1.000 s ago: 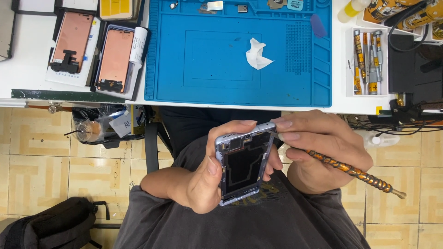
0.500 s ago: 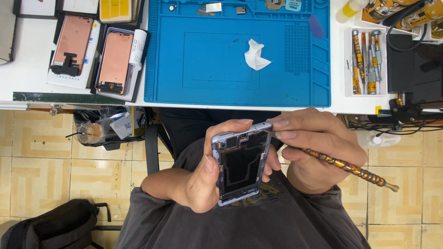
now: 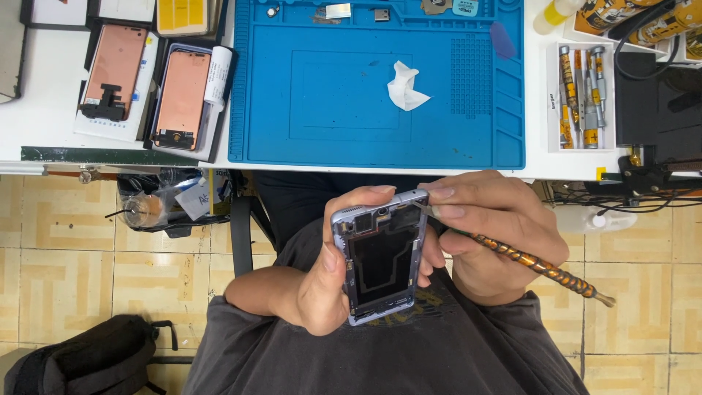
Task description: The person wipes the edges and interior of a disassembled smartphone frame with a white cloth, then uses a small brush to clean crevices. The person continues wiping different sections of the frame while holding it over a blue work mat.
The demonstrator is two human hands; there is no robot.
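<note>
The left hand (image 3: 322,281) is closed around an opened lilac-framed smartphone shell with a dark bare interior (image 3: 380,256), holding it upright over the lap, just below the front edge of the blue silicone work mat (image 3: 329,139). The right hand (image 3: 497,238) is closed in a pinch on a slim metal pry tool with an orange-and-black spiral handle (image 3: 534,263), its tip touching the phone's upper right corner.

The tip looks set right at the frame edge, so a slip could gouge the exposed parts inside or jab the left thumb; the phone is held in the air with nothing under it, so a hard push could twist it out of the grip and down to the tiled floor.

Left of the mat lie two copper-coloured rectangular display panels (image 3: 179,99) on dark trays, a white rolled label between them and the mat. On the mat sits a crumpled white wipe (image 3: 406,86). Right of the mat stands a white open tray of screwdrivers (image 3: 581,99), with a yellow-capped bottle (image 3: 552,14) above it.
</note>
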